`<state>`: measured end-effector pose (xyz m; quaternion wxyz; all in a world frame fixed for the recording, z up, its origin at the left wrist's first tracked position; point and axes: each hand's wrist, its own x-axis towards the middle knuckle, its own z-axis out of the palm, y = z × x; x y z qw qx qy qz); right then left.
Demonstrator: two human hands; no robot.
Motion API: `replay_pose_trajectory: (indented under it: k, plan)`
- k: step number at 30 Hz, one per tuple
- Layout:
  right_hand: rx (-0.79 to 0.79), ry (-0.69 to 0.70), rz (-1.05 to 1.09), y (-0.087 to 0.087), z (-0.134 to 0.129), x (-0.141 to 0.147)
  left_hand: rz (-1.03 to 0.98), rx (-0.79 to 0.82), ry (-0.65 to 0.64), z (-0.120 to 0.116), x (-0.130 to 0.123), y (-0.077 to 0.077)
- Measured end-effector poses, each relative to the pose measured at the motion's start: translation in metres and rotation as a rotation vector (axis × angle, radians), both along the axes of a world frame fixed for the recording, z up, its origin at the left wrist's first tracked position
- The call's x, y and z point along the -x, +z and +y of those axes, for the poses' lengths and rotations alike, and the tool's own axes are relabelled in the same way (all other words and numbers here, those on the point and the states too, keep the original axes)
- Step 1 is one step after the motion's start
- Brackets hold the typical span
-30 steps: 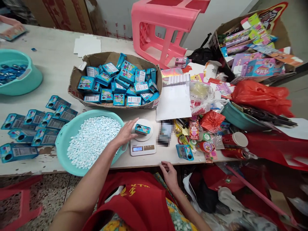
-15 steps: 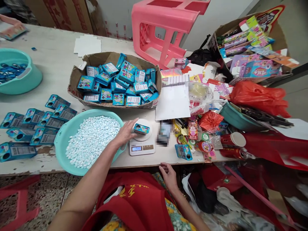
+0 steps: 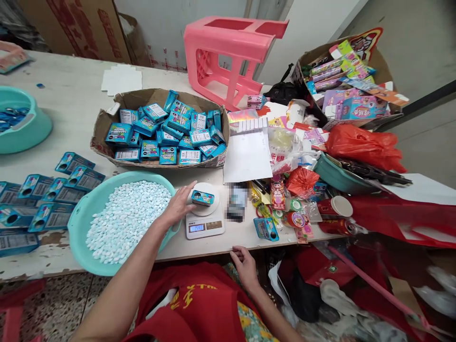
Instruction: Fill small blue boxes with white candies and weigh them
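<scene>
My left hand (image 3: pixel 180 205) is at the left side of a digital scale (image 3: pixel 205 227), fingers and thumb apart. Its fingertips are close to the left end of a small blue candy box (image 3: pixel 203 197) lying on the scale's round white pan; I cannot tell whether they touch it. The scale's display is lit. Under my left forearm is a turquoise basin (image 3: pixel 75 232) full of pale blue and white candies (image 3: pixel 128 218). My right hand (image 3: pixel 244 267) rests near the table's front edge, fingers loosely bent, holding nothing.
A cardboard tray (image 3: pixel 103 130) of blue boxes stands behind the basin. Several blue boxes (image 3: pixel 66 190) lie at left, near another turquoise basin (image 3: pixel 39 126). A pink stool (image 3: pixel 231 42) lies on its side at the back. A blurred phone (image 3: pixel 237 202) and assorted sweets fill the right.
The view has shifted, so the table items appear lower and further left. My left hand has drawn slightly left from the box on the pan. My right hand stays by the edge.
</scene>
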<state>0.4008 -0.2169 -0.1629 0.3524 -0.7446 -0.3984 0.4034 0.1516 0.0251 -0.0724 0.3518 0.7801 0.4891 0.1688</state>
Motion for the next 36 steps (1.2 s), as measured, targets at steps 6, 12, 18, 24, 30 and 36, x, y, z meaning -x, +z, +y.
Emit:
replay_pose_trajectory:
  k: [6, 12, 18, 24, 30, 36]
  plan:
    - [0.003, 0.015, 0.007, -0.003, -0.001, -0.004, -0.036, -0.012, -0.002, 0.001, 0.003, -0.006]
    - [0.018, 0.027, 0.021, -0.003, -0.001, -0.006, -0.039, -0.014, 0.000, 0.000, 0.003, -0.007]
    - [0.016, 0.047, 0.031, 0.000, 0.005, -0.007, -0.056, 0.016, 0.013, 0.000, 0.002, -0.004]
    - [0.014, 0.072, 0.027, 0.005, 0.013, -0.008, -0.090, 0.069, 0.022, 0.002, 0.000, 0.002]
    - [0.001, 0.077, 0.041, 0.008, 0.018, -0.008, -0.062, 0.078, 0.038, 0.003, 0.001, -0.001]
    - [-0.019, -0.015, 0.041, 0.010, 0.015, -0.001, -0.048, 0.068, -0.001, 0.006, 0.003, -0.002]
